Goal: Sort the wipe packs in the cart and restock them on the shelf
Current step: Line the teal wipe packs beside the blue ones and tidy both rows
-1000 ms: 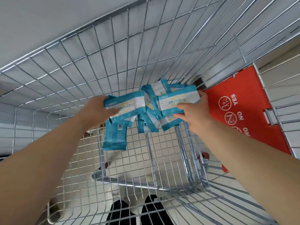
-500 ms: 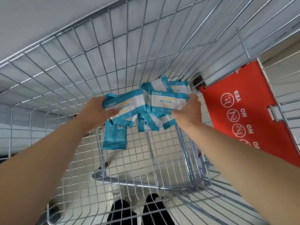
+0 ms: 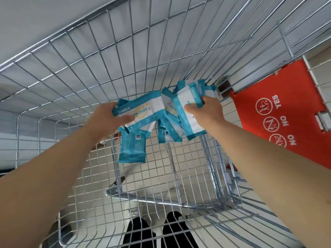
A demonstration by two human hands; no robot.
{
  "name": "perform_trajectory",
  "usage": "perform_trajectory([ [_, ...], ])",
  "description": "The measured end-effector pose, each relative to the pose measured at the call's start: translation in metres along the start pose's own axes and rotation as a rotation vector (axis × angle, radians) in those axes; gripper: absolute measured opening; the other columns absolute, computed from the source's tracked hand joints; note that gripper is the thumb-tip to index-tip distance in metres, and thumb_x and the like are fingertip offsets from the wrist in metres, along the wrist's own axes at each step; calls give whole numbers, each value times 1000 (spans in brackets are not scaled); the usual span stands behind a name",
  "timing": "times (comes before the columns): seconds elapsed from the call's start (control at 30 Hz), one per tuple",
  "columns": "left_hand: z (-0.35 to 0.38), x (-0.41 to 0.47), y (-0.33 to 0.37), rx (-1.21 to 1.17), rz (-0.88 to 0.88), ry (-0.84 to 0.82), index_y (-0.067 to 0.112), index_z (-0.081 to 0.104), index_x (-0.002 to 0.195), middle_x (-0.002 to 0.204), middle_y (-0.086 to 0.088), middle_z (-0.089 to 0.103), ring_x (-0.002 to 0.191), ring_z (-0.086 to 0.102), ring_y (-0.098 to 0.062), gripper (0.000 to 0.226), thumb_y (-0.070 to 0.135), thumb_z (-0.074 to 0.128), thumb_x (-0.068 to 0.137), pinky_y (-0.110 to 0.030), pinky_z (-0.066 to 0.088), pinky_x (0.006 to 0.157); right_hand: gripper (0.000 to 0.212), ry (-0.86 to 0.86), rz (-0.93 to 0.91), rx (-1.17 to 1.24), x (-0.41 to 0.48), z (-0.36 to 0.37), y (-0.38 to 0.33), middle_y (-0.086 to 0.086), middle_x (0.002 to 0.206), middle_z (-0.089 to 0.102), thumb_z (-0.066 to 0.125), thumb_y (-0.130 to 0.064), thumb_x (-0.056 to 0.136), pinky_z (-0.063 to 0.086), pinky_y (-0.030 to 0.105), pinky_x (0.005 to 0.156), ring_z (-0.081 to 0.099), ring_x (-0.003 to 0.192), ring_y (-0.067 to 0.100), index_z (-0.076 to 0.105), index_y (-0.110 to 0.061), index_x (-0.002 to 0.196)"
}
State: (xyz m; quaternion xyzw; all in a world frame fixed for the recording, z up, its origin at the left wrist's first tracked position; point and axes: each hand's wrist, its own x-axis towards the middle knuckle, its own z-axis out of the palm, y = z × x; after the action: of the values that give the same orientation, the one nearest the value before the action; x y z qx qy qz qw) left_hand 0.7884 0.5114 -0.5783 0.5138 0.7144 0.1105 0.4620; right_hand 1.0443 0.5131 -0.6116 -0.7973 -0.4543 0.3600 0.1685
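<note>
Inside the cart [image 3: 125,56], left hand [image 3: 107,119] grips a level pack [image 3: 141,110]; right hand [image 3: 206,113] clamps an upright pack [image 3: 186,104].

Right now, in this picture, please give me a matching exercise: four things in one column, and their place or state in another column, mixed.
1. left hand
2. right hand
3. red sign
4. dark shoes

a. below the cart, near edge
b. grips a flat pack
c. right of the cart
d. grips a tilted pack

Pairs: 1-b, 2-d, 3-c, 4-a
</note>
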Motion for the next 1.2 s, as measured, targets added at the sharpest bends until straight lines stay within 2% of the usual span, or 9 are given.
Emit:
perform_trajectory([
  [0.1, -2, 2, -4, -30, -2, -22, 13, 60, 116, 80, 12, 60, 66, 56, -3, 37, 23, 73, 83, -13, 40, 48, 45, 47, 69, 92, 4, 9, -6, 12, 99, 64, 72, -47, 58, 58, 42, 72, 65, 83, 28, 66, -15, 89],
  [0.3, -7, -1, -14, -153, -18, -72, 18, 57, 113, 91, 11, 65, 77, 64, -5, 39, 15, 76, 80, -18, 47, 55, 51, 90, 82, 2, 12, 7, -13, 7, 112, 53, 74, -23, 77, 38, 26, 65, 54, 84, 22, 44, -16, 118],
  [0.43, -14, -7, -17, -202, -1, -70, 17, 57, 110, 96, 6, 67, 81, 66, -9, 41, 5, 77, 76, -23, 51, 62, 59, 75, 113, -196, 12, 17, -29, 18, 129, 40, 74, -34, 77, 46, 34, 85, 50, 114, 35, 50, -7, 123],
  [0.57, -23, -8, -26, -239, 24, -59, 27, 61, 92, 97, -4, 71, 91, 69, -33, 30, 4, 75, 78, -51, 57, 80, 58, 104, 137, -279, 8, 31, -32, 20, 133, 35, 72, -34, 80, 41, 39, 96, 38, 122, 37, 51, -2, 123],
  [0.67, -28, -9, -32, -282, 17, -48, 24, 61, 96, 98, -3, 71, 91, 69, -25, 31, 2, 73, 79, -45, 58, 77, 45, 184, 161, -211, 0, 34, -29, 19, 136, 34, 67, -33, 80, 39, 40, 100, 37, 124, 38, 53, -11, 115],
  [0.77, -30, -8, -35, -281, 41, -51, 23, 59, 100, 94, 2, 69, 85, 68, -16, 32, 3, 73, 79, -31, 58, 68, 54, 178, 151, -74, -3, 34, -26, 15, 122, 54, 70, -47, 66, 49, 42, 93, 54, 110, 35, 60, -15, 108],
  [0.87, -27, -6, -36, -287, 64, -58, 29, 58, 91, 87, 9, 67, 77, 65, -4, 31, 4, 73, 80, -20, 53, 62, 53, 188, 136, 100, -5, 29, -21, 7, 113, 60, 81, -33, 63, 54, 33, 81, 63, 94, 26, 64, -13, 109],
  [1.03, -26, -13, -37, -300, 55, -90, 26, 60, 97, 98, 2, 70, 90, 69, -19, 27, 9, 74, 81, -44, 57, 83, 32, 122, 60, 251, -26, 17, -26, 3, 85, 65, 83, -14, 67, 46, 25, 61, 57, 72, 16, 66, -10, 94],
  [1.2, -39, -45, -24, -315, 48, -47, 23, 59, 94, 94, -1, 70, 85, 70, -28, 13, 19, 69, 87, -47, 59, 75, 13, -24, 74, 400, -59, 1, -45, 12, 94, 69, 67, -14, 82, 55, 41, 81, 66, 85, 28, 66, -10, 94],
])
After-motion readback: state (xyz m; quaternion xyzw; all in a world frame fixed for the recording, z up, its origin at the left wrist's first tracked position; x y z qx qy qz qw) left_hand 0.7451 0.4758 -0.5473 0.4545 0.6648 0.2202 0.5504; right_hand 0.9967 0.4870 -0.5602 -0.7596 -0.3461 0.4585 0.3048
